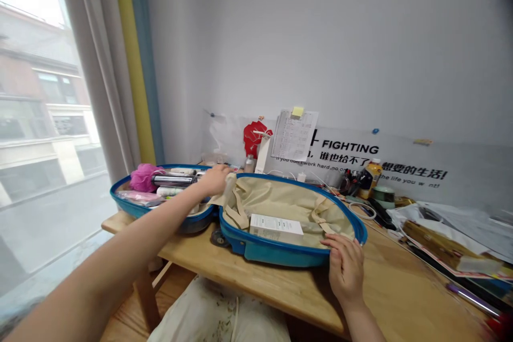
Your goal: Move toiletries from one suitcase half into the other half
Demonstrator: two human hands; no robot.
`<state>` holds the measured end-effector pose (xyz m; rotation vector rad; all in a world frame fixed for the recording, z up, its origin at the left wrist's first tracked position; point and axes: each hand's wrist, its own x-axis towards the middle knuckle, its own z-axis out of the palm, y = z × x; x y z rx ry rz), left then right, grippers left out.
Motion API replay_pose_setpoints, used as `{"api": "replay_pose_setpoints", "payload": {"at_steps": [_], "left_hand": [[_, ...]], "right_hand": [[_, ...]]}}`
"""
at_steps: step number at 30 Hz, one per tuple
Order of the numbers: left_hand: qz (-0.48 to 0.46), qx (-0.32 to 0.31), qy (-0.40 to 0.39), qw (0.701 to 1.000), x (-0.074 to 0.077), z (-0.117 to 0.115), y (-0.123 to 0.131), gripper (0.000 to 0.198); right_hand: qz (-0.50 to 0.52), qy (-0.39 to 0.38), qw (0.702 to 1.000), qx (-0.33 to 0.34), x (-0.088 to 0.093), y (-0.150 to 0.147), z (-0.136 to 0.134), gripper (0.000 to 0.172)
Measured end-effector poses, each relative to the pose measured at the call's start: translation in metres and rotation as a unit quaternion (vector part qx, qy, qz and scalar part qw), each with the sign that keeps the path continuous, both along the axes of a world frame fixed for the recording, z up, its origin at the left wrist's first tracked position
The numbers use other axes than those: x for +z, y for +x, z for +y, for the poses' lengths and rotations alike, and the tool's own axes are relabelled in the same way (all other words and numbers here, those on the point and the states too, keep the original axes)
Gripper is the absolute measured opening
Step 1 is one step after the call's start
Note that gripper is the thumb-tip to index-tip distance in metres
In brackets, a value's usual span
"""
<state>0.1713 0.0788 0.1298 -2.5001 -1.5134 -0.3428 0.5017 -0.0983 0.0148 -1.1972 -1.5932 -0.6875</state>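
Suitcase [280, 254] lies open on the table [248, 283] — your right hand [345, 267] rests flat on its near rim, likely steadying it, while your left hand [214, 179] grips the beige lining flap [231, 188] at the hinge.

A home room: cluttered wooden desk [256, 278], curtained window [48, 91], wall motto poster [385, 165].

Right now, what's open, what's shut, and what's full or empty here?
Blue suitcase: open, flat on the wooden table.
Left half: packed with toiletries and a pink loofah.
Right half: nearly empty, beige lining showing.
White box: shut, lying flat inside the right half.
Yellow bottle: upright, capped.
Left hand: on the lining, grip unclear.
Right hand: open, resting on the suitcase rim.
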Motion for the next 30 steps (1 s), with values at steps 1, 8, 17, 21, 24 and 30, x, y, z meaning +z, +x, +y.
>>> {"api": "replay_pose_setpoints", "payload": {"at_steps": [1, 8, 17, 21, 24, 30], "left_hand": [[0.013, 0.043, -0.003, 0.999, 0.001, 0.005, -0.023, 0.055], [0.121, 0.214, -0.078, 0.966, -0.012, 0.004, -0.127, 0.068], [0.082, 0.174, -0.015, 0.981, -0.020, 0.006, -0.122, 0.045], [0.024, 0.125, 0.062, 0.990, -0.002, -0.006, -0.090, 0.045], [-0.025, 0.023, 0.077, 0.996, 0.017, -0.028, -0.047, 0.050], [-0.012, -0.231, -0.102, 0.968, 0.031, -0.081, 0.051, 0.063]], "right_hand": [[0.000, 0.003, 1.000, 0.001, 0.001, -0.001, 0.000, 0.027], [0.013, 0.001, 1.000, 0.004, -0.001, 0.000, 0.001, 0.028], [0.003, 0.012, 1.000, 0.005, 0.000, 0.000, 0.000, 0.026], [0.000, 0.006, 1.000, 0.002, -0.001, 0.001, 0.001, 0.027], [0.003, 0.008, 1.000, 0.002, -0.002, 0.001, 0.002, 0.027], [0.008, -0.001, 1.000, 0.000, -0.002, 0.001, 0.001, 0.027]]}}
